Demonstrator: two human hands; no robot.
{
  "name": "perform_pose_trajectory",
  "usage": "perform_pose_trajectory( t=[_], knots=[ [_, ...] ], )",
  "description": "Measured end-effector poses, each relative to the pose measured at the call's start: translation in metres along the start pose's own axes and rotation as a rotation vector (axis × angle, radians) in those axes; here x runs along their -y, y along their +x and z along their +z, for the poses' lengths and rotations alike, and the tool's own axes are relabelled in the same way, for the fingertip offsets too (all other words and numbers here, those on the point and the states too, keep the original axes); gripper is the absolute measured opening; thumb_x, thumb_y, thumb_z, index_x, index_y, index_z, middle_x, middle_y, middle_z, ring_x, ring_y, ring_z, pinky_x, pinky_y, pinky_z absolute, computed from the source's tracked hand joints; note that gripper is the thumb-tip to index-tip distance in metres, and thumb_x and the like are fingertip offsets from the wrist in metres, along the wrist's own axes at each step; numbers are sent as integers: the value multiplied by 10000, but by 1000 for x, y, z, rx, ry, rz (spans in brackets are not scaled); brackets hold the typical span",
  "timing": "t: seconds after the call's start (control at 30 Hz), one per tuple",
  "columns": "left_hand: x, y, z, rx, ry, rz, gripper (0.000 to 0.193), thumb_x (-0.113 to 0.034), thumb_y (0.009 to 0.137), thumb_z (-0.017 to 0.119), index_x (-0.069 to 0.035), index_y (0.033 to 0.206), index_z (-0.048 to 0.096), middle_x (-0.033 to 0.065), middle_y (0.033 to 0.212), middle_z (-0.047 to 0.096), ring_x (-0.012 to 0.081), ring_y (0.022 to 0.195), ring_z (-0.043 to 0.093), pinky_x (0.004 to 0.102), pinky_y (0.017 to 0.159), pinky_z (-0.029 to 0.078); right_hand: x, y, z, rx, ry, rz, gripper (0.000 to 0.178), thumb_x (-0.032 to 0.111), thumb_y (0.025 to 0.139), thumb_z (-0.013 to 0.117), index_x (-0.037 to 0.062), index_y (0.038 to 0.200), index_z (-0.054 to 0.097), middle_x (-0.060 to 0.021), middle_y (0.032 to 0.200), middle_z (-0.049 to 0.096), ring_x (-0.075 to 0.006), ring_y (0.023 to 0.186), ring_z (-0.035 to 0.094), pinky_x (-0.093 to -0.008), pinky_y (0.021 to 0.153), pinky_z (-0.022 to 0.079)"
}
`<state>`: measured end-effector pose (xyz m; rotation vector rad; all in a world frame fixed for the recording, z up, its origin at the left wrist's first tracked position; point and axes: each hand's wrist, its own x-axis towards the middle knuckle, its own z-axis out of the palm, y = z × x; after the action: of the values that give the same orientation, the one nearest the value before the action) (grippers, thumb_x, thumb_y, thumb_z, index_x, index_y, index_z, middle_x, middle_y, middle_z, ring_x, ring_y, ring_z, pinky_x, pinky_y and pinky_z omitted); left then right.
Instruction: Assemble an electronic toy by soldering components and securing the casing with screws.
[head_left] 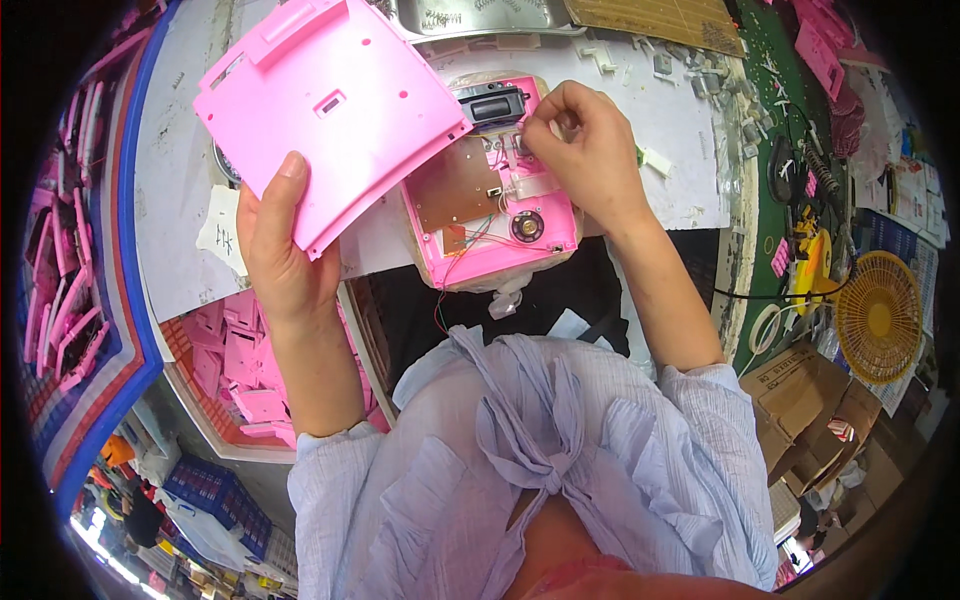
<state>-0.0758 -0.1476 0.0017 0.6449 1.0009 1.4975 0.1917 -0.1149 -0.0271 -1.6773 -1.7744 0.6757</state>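
My left hand (285,235) grips a square pink plastic cover (330,120) by its lower corner, thumb on top, and holds it tilted above the table. Partly beneath that cover lies an opened pink housing (565,222). Inside it are a brown circuit board (455,185), a small round speaker (527,227), thin coloured wires (462,262) and a black part (493,106) at the far end. Over the housing's far right side, my right hand (590,150) is closed in a pinch. Its fingertips hide whatever is between them.
A metal tray (480,18) and a cardboard sheet (660,22) lie at the far edge. Small pale parts (690,80) are scattered at far right. Pink pieces fill a bin (200,425) at lower left. A yellow fan (880,315) stands right; more pink panels (70,270) are at far left.
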Motion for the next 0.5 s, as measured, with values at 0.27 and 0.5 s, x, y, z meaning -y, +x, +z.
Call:
perform_pose_trajectory(
  t=[0.27, 0.5],
  knots=[
    [2, 0, 7, 51, 71, 10, 467, -160, 996, 615, 106, 1358, 486, 200, 1245, 652, 250, 1116, 679, 389, 1024, 525, 2, -1, -38, 133, 671, 46, 302, 114, 994, 636, -12, 1267, 607, -42, 953, 695, -93, 832, 627, -259, 761, 507],
    [22, -13, 54, 213, 332, 61, 576, -178, 968, 689, 99, 1419, 463, 185, 1209, 673, 206, 1042, 687, 337, 875, 568, 25, -25, -50, 187, 680, 12, 532, 75, 961, 694, 11, 1432, 454, -20, 737, 653, -74, 653, 574, -246, 620, 452]
  ],
)
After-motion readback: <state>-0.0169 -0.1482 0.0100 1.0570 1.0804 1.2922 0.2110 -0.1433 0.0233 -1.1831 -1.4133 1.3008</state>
